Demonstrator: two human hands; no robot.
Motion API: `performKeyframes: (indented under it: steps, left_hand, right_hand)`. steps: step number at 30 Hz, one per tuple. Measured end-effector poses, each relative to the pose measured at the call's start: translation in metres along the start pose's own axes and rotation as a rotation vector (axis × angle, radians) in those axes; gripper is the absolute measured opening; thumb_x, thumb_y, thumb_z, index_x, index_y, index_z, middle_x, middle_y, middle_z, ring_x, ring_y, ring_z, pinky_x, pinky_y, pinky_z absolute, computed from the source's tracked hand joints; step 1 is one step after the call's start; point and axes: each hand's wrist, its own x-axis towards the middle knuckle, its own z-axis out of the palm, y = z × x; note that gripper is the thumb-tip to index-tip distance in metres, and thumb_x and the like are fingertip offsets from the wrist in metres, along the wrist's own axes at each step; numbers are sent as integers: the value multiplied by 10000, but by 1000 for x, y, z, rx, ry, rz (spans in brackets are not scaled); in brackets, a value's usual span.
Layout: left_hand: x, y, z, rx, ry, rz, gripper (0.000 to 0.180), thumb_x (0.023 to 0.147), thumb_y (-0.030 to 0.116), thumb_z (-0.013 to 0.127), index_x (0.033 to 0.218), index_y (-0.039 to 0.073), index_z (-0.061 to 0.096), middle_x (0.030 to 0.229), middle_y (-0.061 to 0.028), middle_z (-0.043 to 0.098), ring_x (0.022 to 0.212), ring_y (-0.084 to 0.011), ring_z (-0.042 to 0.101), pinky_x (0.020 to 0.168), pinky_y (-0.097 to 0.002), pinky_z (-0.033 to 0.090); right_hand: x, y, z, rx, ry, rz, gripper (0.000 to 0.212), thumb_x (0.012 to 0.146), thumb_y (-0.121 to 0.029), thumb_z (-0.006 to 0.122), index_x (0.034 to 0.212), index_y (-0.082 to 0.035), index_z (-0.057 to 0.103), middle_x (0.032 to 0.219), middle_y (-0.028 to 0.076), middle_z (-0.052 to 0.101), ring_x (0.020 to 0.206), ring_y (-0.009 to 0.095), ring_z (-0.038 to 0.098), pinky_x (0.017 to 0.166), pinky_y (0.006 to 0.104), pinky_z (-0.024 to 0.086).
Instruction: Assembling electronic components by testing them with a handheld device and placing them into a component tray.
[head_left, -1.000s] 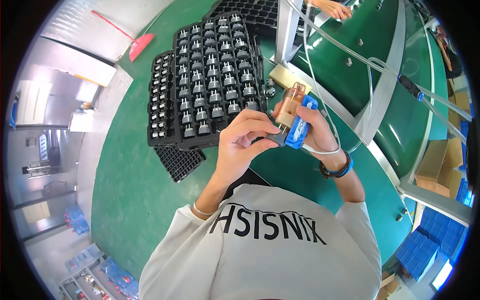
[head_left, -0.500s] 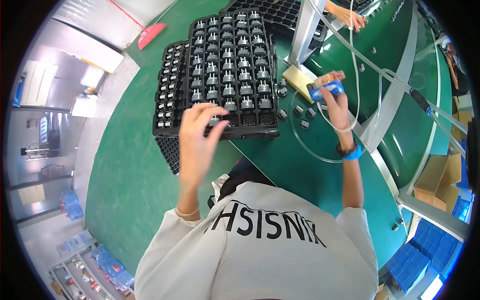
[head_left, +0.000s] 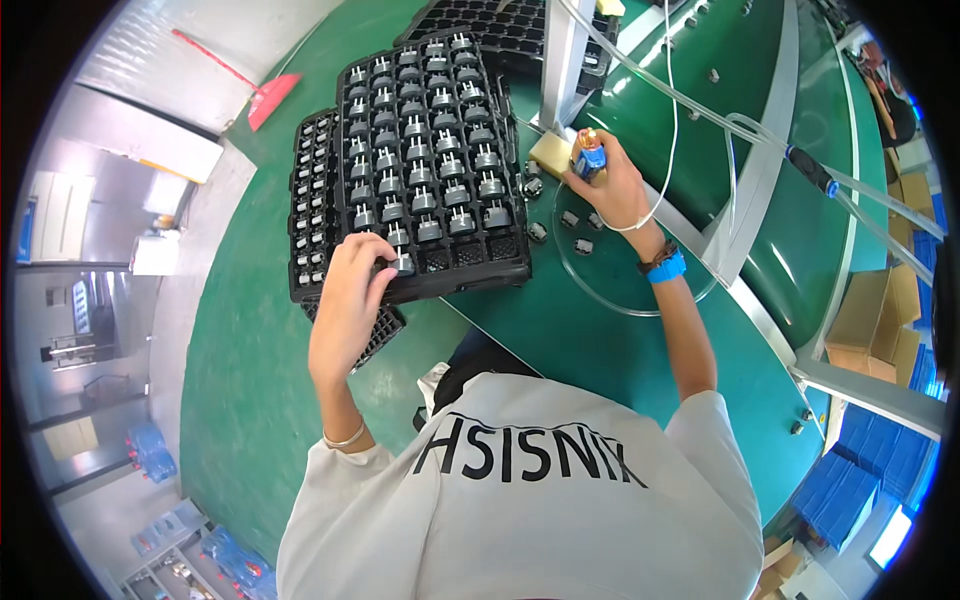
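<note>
My left hand (head_left: 345,300) is at the near edge of the black tray (head_left: 455,285), its thumb and fingers closed on a grey plug part with metal pins (head_left: 402,264) in the front row. Many like parts stand pins up in the tray's pockets; a few front pockets beside my fingers are bare. To the right, my right hand (head_left: 615,190) grips a small blue tool with a copper-coloured end (head_left: 591,155), the end pointing upward. Its exact kind I cannot make out. The hand is beside a pale yellow block (head_left: 552,156).
Several small grey parts (head_left: 570,218) lie loose on the green table (head_left: 520,320), near a clear looped tube (head_left: 590,292). A metal post (head_left: 565,70) rises behind the block. A second black tray (head_left: 515,32) is farther back. Cardboard boxes (head_left: 865,320) stand at right.
The view has shifted. My left hand has come down and closed on a plug part at the tray's front row. My right hand has turned the blue tool so its copper end points up.
</note>
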Motion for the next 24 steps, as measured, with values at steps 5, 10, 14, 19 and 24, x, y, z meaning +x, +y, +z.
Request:
performKeyframes:
  steps: [5, 10, 14, 19, 24]
  left_hand:
    - [-3, -2, -5, -773, -121, -117, 84, 854, 14, 435, 938, 10, 442, 1136, -128, 493, 953, -158, 495, 859, -299, 374]
    - [-6, 0, 10, -1281, -66, -27, 194, 867, 167, 458, 1002, 41, 398, 998, -143, 499, 886, -167, 477, 782, -273, 372]
    - [-4, 7, 25, -1360, 14, -38, 227, 860, 188, 507, 1009, 44, 414, 928, -112, 499, 786, -138, 445, 707, -250, 370]
    - [1, 19, 48, -1347, -7, -97, 232, 820, 145, 585, 996, 51, 467, 962, -102, 524, 790, -136, 503, 712, -247, 416]
    - [7, 33, 63, -1433, 2, -51, 244, 742, -10, 618, 967, 5, 525, 974, -62, 498, 859, -151, 548, 762, -278, 460]
  right_hand:
    - [4, 6, 5, -1, -26, 72, 412, 724, -212, 671, 1027, 3, 494, 944, 174, 563, 824, 309, 570, 738, 329, 452]
    - [20, 40, -7, 143, 145, 198, 327, 762, -227, 627, 990, -23, 513, 831, 171, 582, 725, 282, 587, 648, 336, 458]
    - [35, 89, -46, -194, 392, 158, 299, 786, -267, 587, 972, -40, 528, 704, 184, 582, 658, 324, 601, 576, 356, 456]
    - [42, 141, -60, -414, 394, 152, 435, 783, -311, 584, 1149, -87, 509, 751, 202, 603, 628, 338, 591, 561, 394, 474]
    - [42, 127, -70, -557, 437, 71, 413, 780, -296, 591, 1101, -43, 533, 733, 172, 593, 610, 307, 575, 558, 361, 464]
